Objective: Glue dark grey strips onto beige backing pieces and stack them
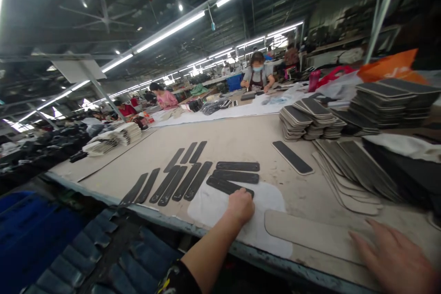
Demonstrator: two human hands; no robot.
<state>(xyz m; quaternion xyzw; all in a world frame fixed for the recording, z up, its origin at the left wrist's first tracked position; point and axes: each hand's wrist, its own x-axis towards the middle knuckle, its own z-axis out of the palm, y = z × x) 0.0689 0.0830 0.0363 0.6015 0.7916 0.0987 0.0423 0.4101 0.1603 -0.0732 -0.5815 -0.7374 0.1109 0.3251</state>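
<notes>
My left hand [242,206] is closed at the near end of a black strip [222,184] with rounded ends; its fingertips are partly hidden. That strip lies partly over a white sheet [272,195] at the table's front edge. Just beyond it are two more black strips, one of them [237,166] lying crosswise. My right hand [396,252] rests with fingers spread on a long beige panel [306,230] with a rounded end. To the left, several glossy black strips [198,181] lie slanted in rows on the beige tabletop [241,135].
A pale-edged dark panel [292,157] lies alone at centre right. Stacks of similar panels [296,121] and fanned beige pieces [344,174] fill the right side. Pale stacks [117,138] stand far left. A blue bin [34,239] is below left. A person [257,76] works across the table.
</notes>
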